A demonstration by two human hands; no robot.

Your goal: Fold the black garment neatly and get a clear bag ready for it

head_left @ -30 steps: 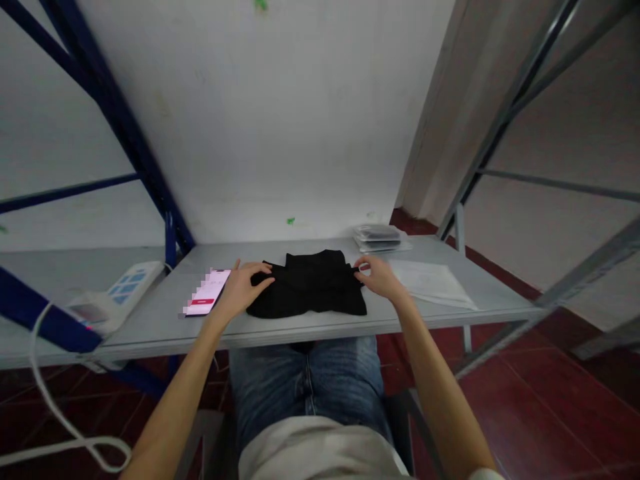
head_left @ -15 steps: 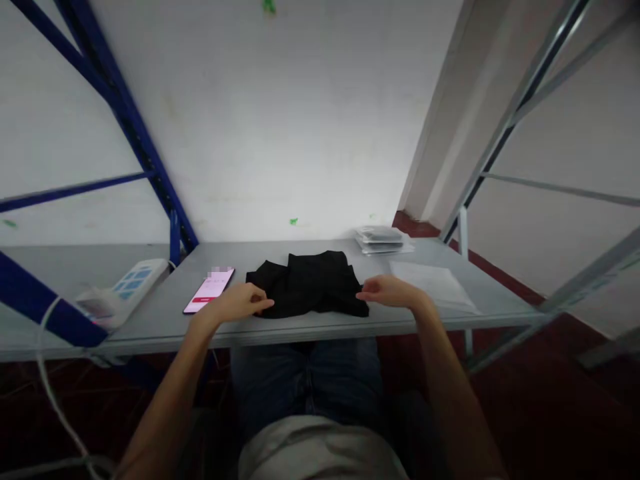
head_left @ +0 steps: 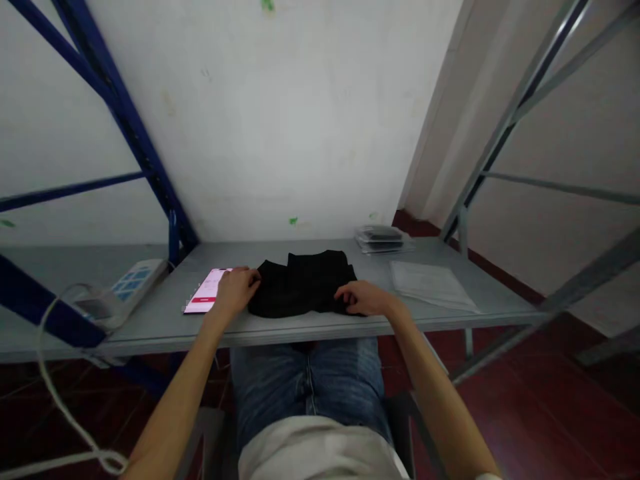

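A black garment lies loosely folded near the front edge of the grey table; its exact kind cannot be made out. At its left edge, my left hand has its fingertips closed on the cloth, with the wrist beside a lit phone. My right hand rests over the garment's lower right part, fingers curled in and pinching the fabric. Flat clear plastic bags lie to the right of that hand.
Packed plastic bags with dark contents are stacked at the back right. On the left are a white device with blue keys and a white cable. Blue metal posts and a grey frame flank the table; a wall stands behind.
My left hand has moved up and slightly left, from the garment's lower left to its upper left edge. My right hand has shifted left, from the right edge onto the cloth.
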